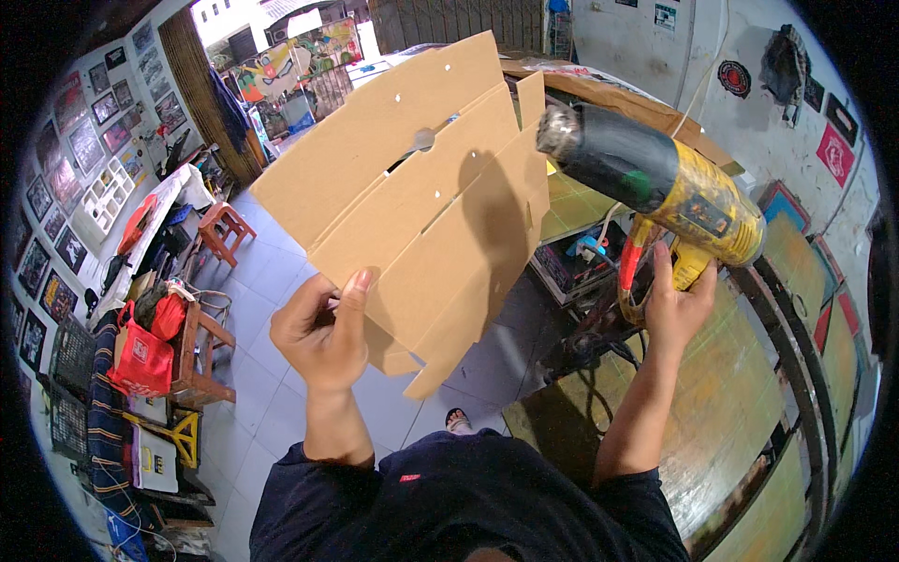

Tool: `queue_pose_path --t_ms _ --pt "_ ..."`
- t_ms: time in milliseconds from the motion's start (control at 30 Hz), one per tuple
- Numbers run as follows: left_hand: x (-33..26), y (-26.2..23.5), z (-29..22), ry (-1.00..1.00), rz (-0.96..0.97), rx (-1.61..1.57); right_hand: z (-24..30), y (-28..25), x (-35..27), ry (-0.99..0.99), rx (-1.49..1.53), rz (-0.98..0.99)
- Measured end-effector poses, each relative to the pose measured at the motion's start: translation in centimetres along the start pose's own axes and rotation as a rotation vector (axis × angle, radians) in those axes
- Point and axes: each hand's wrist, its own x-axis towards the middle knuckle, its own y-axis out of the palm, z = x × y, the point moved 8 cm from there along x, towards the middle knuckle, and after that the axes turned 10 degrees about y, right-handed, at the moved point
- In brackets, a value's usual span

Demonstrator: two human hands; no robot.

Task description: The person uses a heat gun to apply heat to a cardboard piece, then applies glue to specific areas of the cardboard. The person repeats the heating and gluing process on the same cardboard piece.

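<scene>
Cardboard dominated the view: a flat, brown, die-cut corrugated sheet with fold lines and small punched holes (412,187) was held up at twelve o'clock, pinched at its lower corner by the left hand (323,332), thumb pressed on the front face. At two o'clock the right hand (676,304) was closed around the grip of a yellow-and-black heat gun with a scorched metal nozzle (655,183), the nozzle just beside the sheet's right edge. Judged from that closeness, hot air could scorch the cardboard or the thumb. Below, at four o'clock, lay a worn green-painted wooden table (730,412); pale floor tiles (272,393), a red stool (223,229) and picture-covered walls filled nine o'clock.
</scene>
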Motion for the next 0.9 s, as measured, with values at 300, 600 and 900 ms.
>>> queue_pose_path --t_ms 300,600,900 --pt "-0.5 0.5 -0.3 0.06 0.01 0.01 1.6 -0.3 -0.6 -0.145 -0.432 -0.077" --pt "-0.5 0.8 -0.6 0.047 0.046 0.047 2.2 -1.1 -0.2 -0.205 -0.336 -0.093" --pt "-0.3 1.6 -1.8 0.118 0.106 0.063 2.8 -2.3 0.1 -0.224 -0.297 -0.128"
